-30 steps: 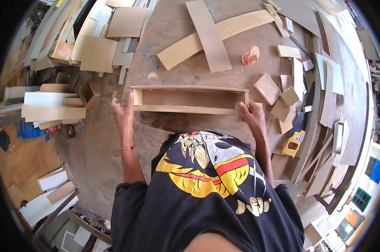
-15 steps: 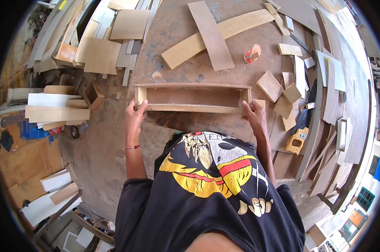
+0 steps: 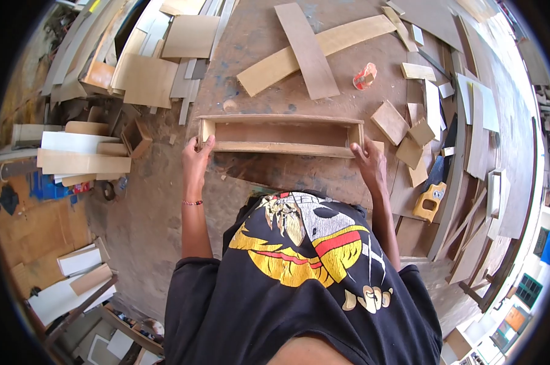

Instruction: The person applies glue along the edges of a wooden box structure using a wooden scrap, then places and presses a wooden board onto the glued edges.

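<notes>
A long, shallow wooden box [image 3: 281, 148] with an open top side lies crosswise in front of me, near the edge of the workbench [image 3: 250, 109]. My left hand [image 3: 198, 152] grips its left end, thumb on the near corner and fingers behind the outer side. At the opposite end, my right hand [image 3: 370, 159] holds the right corner the same way, its fingers partly hidden. Beyond the box, two long boards cross: a darker plank [image 3: 305, 52] rests over a lighter plank [image 3: 266, 74].
A red-and-white container [image 3: 365, 76] stands right of the planks. Wood offcuts [image 3: 389, 121] and a yellow-handled saw [image 3: 430, 202] lie to the right. Stacked boards [image 3: 147, 80] fill the far left, with a small open wooden box [image 3: 136, 139] below them.
The long box has shifted slightly away from me and its near side has tilted a little, both hands moving with it. The grip stays at both ends.
</notes>
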The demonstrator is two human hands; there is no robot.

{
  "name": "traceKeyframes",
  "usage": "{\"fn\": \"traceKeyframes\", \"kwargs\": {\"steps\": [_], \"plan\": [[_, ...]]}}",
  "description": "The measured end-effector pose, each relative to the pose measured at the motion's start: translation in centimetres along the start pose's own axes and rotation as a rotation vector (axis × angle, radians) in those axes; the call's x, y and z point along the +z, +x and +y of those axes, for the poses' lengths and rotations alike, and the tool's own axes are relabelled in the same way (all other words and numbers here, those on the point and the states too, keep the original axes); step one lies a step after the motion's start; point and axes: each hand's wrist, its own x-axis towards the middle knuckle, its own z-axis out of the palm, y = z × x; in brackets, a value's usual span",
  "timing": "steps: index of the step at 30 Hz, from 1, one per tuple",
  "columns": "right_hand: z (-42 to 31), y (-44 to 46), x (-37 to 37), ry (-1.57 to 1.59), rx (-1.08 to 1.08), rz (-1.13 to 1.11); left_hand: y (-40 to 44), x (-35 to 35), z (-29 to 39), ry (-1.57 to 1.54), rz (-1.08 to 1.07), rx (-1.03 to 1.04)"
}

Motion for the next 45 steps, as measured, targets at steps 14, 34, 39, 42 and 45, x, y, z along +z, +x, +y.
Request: {"fn": "traceKeyframes", "kwargs": {"steps": [14,34,39,42,45], "plan": [[-5.9,5.1,-1.4,-0.251,-0.623,-0.093,-6.6,4.9,-0.6,-0.771,-0.159,-0.374],[-9.3,10.8,5.6,-0.387,-0.771,-0.814,-6.9,11.2,1.9,-0.92,-0.253,-0.54],[-9.4,10.8,5.6,-0.424,-0.735,-0.851,-6.8,11.1,2.1,-0.874,-0.267,-0.508],[-9.0,11.0,5.9,-0.396,-0.771,-0.846,-6.8,11.2,2.4,-0.873,-0.239,-0.515],[-9.2,11.1,5.6,-0.367,-0.785,-0.855,-7.1,11.3,2.9,-0.878,-0.207,-0.538]]}}
